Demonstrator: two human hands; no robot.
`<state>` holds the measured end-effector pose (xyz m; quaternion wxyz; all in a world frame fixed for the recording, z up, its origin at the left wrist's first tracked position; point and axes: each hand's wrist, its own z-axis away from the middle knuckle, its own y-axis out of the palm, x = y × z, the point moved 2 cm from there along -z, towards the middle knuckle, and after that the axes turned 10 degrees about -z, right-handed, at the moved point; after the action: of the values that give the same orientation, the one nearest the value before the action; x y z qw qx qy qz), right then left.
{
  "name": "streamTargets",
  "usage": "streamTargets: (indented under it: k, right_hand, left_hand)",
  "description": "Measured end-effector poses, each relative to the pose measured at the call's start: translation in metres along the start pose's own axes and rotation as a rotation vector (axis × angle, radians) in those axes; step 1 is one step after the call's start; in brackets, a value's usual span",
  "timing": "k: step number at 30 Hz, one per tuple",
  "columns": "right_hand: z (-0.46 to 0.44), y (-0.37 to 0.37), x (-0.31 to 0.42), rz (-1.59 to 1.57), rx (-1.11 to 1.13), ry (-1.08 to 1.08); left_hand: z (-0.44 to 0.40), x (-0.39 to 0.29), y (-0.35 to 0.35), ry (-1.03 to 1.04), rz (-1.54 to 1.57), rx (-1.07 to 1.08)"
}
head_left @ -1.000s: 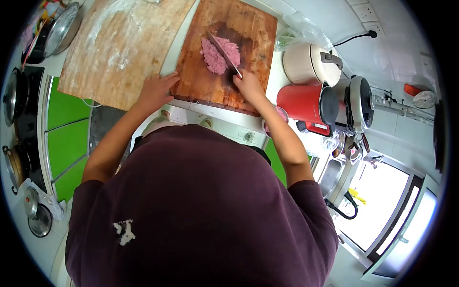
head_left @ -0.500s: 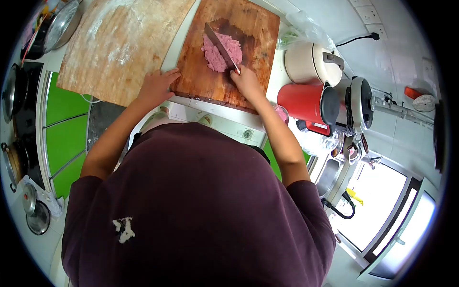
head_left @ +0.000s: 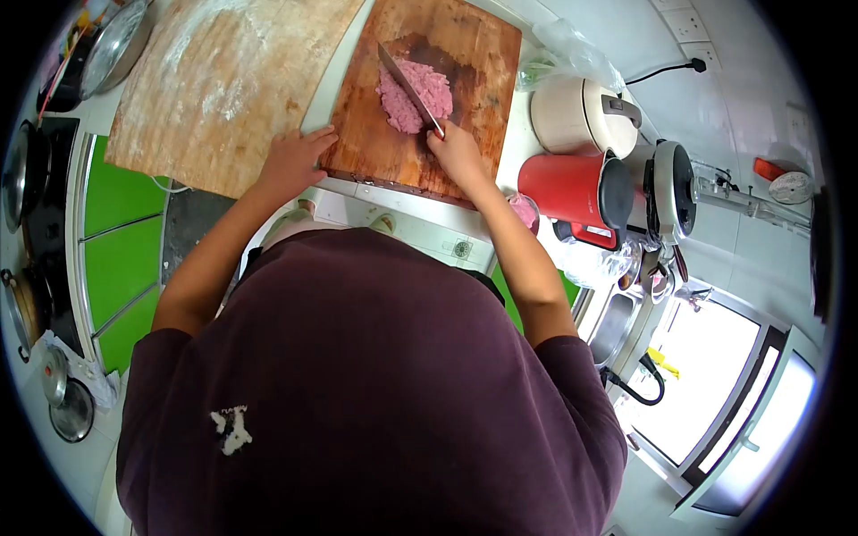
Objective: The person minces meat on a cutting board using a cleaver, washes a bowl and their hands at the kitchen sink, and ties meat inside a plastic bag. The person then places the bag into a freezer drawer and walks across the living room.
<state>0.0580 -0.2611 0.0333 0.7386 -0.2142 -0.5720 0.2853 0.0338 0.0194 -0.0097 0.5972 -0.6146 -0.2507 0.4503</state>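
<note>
The right hand (head_left: 457, 146) is closed round the handle of the knife (head_left: 409, 87), whose blade slants across the minced meat (head_left: 433, 86); whether the edge touches the meat or sits just above it cannot be told from here. The meat lies in a flat, roughly round patch on the dark chopping board (head_left: 483, 98), around its middle. The left hand (head_left: 293, 164) has its fingers apart and holds no tool, its fingertips at the board's near left side, well apart from the blade.

For good chopping, that placing of the left hand seems sound: light pressure there should steady the board, and the fingers are best left outside the blade's path. A firm grip with a loose wrist would suit the right hand, with short, even strokes working across the whole patch. The spread-out meat probably calls for folding inwards with the flat of the blade now and then, so that thick and thin parts get equal cutting. Strokes are best kept clear of the floured board (head_left: 206, 89), which lies just beside on the worktop (head_left: 323, 98)
</note>
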Motion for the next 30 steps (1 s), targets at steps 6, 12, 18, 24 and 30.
streamTargets:
  k: [6, 12, 18, 24, 30]
  right_hand:
    - [-0.005, 0.005, 0.001, -0.014, 0.003, -0.007]
    - [0.001, 0.003, 0.006, -0.016, -0.025, -0.043]
    - [0.015, -0.001, 0.019, 0.054, 0.041, -0.032]
    - [0.037, 0.019, 0.010, 0.245, 0.164, -0.064]
    - [0.019, -0.003, 0.004, 0.266, -0.052, -0.065]
  left_hand:
    - [0.001, 0.002, 0.001, -0.006, 0.007, -0.008]
    - [-0.001, 0.002, 0.000, -0.019, -0.002, 0.006]
    - [0.001, 0.003, 0.000, -0.001, -0.017, 0.009]
    - [0.000, 0.003, 0.001, -0.002, 0.006, 0.009]
    - [-0.001, 0.003, 0.001, 0.005, -0.011, 0.008]
